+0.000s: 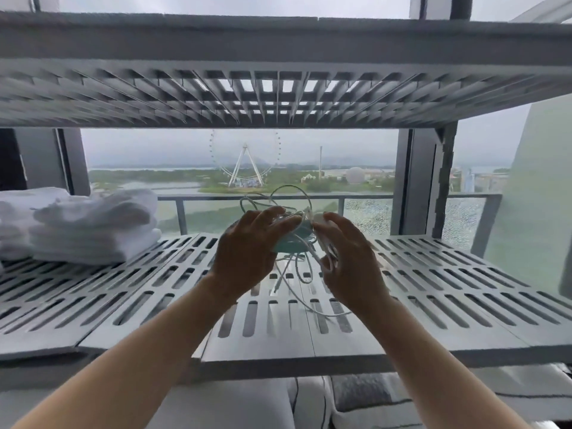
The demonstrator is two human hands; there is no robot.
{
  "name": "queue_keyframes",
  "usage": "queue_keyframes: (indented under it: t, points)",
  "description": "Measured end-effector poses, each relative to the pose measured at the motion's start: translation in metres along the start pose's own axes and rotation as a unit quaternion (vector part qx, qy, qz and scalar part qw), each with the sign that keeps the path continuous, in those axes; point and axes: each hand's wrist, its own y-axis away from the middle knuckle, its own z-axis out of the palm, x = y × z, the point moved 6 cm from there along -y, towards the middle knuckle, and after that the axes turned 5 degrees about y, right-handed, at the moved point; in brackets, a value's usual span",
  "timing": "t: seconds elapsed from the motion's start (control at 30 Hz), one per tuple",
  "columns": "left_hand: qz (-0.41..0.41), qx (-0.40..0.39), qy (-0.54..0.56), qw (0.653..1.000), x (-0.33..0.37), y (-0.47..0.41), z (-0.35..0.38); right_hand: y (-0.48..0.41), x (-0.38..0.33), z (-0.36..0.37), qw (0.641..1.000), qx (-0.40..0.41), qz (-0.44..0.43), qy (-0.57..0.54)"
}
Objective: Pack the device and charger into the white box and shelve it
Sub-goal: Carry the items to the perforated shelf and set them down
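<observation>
hands both on it, my left hand (247, 252) gripping the teal device (292, 243) flat, right hand (346, 258) pinching the cable (297, 267) dangling below, no box in view.

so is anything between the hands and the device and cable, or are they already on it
Nothing is between them: the left hand and right hand already grip the teal device and tangled white cable. The white box is not in view.

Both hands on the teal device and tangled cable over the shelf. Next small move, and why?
Probably gather the loose white cable into a coil. Its loops stick up above the left hand and right hand and trail onto the slatted shelf, around the teal device. No white box is in view.
</observation>
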Motion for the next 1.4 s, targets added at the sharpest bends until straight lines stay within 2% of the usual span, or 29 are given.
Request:
queue_keyframes:
  t: [0.1, 0.43, 0.5, 0.63, 0.7, 0.87, 1.2, 1.4]
  points:
    - [-0.018, -0.01, -0.012, 1.0, -0.024, -0.005, 0.013, -0.017, 0.005, 0.023, 1.0, -0.01, -0.01, 0.008]
    - [-0.034, -0.083, -0.056, 0.994, -0.071, 0.035, 0.069, -0.01, 0.025, 0.12, 0.99, -0.141, -0.024, 0.018]
    - [-0.039, -0.116, -0.058, 0.991, -0.076, 0.042, 0.081, -0.006, 0.029, 0.129, 0.987, -0.161, -0.023, 0.016]
    - [-0.095, -0.24, -0.028, 0.966, -0.089, 0.061, 0.11, 0.003, 0.034, 0.142, 0.974, -0.223, -0.032, 0.012]
    - [-0.099, -0.267, -0.028, 0.958, -0.09, 0.065, 0.115, 0.008, 0.036, 0.146, 0.963, -0.266, -0.033, 0.016]
    - [-0.112, -0.287, -0.006, 0.951, -0.092, 0.067, 0.119, 0.009, 0.039, 0.147, 0.956, -0.293, -0.012, 0.008]
    - [-0.119, -0.275, 0.045, 0.953, -0.085, 0.068, 0.113, 0.007, 0.041, 0.145, 0.966, -0.258, -0.004, -0.016]
    - [-0.119, -0.267, 0.076, 0.953, -0.079, 0.067, 0.109, 0.014, 0.041, 0.145, 0.954, -0.296, -0.008, -0.041]
